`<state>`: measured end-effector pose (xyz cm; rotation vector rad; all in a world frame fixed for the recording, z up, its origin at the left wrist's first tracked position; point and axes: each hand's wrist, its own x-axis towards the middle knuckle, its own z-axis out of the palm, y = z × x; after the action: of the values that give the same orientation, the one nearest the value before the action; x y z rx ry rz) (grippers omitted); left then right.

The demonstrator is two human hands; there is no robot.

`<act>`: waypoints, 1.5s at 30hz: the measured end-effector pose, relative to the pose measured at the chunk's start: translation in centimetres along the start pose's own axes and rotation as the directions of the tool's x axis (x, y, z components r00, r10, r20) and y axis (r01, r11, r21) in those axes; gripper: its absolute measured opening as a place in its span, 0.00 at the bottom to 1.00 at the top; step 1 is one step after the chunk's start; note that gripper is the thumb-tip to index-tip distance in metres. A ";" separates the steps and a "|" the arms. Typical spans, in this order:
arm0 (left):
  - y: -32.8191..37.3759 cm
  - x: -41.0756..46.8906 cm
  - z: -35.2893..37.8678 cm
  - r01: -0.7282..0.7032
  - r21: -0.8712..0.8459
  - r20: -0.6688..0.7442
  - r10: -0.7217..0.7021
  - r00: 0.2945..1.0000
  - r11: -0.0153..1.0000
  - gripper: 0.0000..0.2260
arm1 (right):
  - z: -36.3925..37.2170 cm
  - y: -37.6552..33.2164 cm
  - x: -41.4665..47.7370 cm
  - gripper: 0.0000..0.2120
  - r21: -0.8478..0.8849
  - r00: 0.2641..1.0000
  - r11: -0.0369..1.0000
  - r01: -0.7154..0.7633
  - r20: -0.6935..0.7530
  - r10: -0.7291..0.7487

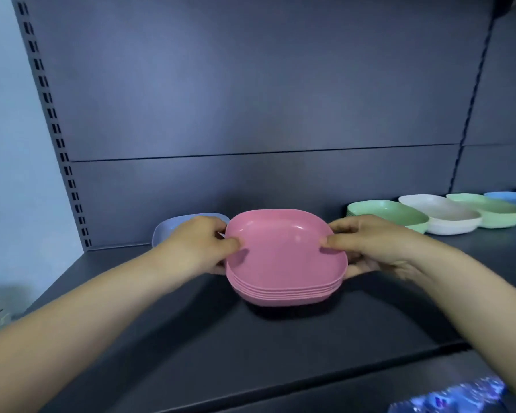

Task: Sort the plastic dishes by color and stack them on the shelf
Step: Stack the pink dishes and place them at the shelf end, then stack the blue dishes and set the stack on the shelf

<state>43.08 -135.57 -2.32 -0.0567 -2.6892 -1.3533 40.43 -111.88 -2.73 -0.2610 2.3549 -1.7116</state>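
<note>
Left hand [201, 244], right hand [367, 244], gripping pink stack [283, 263]

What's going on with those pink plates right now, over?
Left hand and right hand both grip the pink stack on the shelf. Pale blue dish behind left hand. Mixed dishes unsorted, right. Nothing blocking.

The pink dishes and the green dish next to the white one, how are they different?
The pink dishes form a stack of several, gripped by the left hand and right hand. The green dish sits untouched farther right, nearer the back of the shelf, overlapped by the white dish. Both are shallow, rounded-square dishes.
</note>
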 end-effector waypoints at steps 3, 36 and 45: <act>2.0 2.6 1.7 -0.002 -0.009 0.026 0.002 1.000 1.000 0.08 | -3.0 -0.7 1.4 0.07 -0.058 0.999 0.998 -0.022 -0.035 0.020; 1.3 13.4 14.2 0.068 -0.212 -0.111 -0.094 0.989 0.975 0.05 | -12.1 5.4 11.5 0.24 -0.700 0.946 0.684 0.205 -0.039 -0.323; 2.4 11.8 10.3 -0.026 0.583 -0.160 0.147 0.976 0.812 0.17 | -10.5 2.4 11.2 0.16 -0.868 0.946 0.486 0.106 -0.064 -0.319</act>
<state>30.61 -126.16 -4.97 0.0164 -2.7532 -0.4338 26.72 -104.57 -2.72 -0.5605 3.2862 -0.4306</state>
